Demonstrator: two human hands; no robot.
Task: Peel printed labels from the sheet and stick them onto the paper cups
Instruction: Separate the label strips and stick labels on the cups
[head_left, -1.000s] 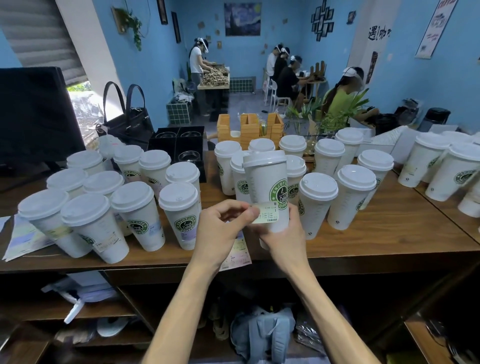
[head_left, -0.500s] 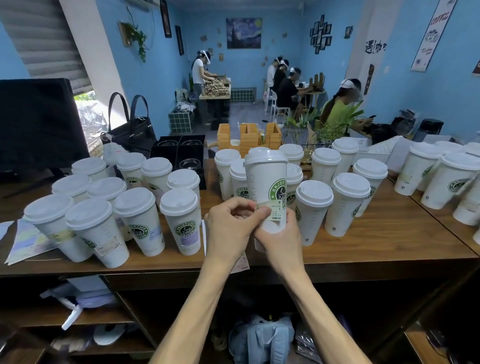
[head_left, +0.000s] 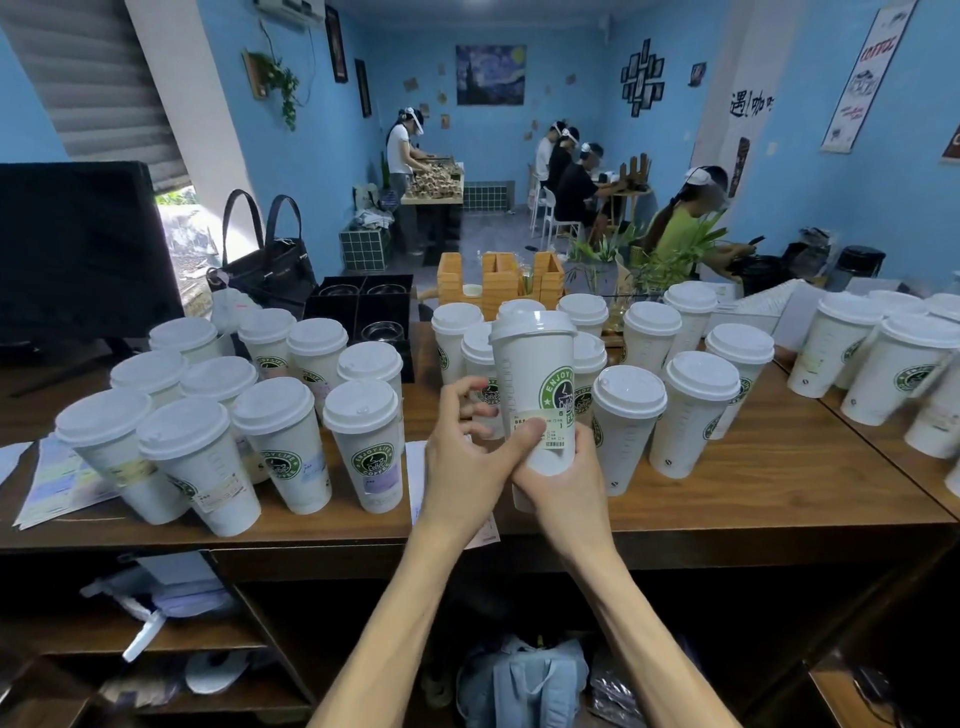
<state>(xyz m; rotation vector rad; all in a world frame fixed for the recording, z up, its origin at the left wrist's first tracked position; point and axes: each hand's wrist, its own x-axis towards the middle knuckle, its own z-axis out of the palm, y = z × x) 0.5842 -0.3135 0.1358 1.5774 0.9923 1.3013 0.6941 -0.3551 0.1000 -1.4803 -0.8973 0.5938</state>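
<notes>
Lidded paper cup (head_left: 530, 374) lifted above the wooden desk (head_left: 769, 483), held upright at centre. Right hand (head_left: 563, 480) wrapped around the cup's base from below, fingers curled round it. Left hand (head_left: 467, 457) alongside, touching the right, thumb pressing a printed label (head_left: 553, 431) flat against the cup's lower wall, other fingers loosely curled beside it. Label sheet (head_left: 421, 478) lying on the desk just under the left wrist, mostly hidden. Labelled cups (head_left: 280, 441) clustered to the left, more cups (head_left: 691, 410) to the right.
</notes>
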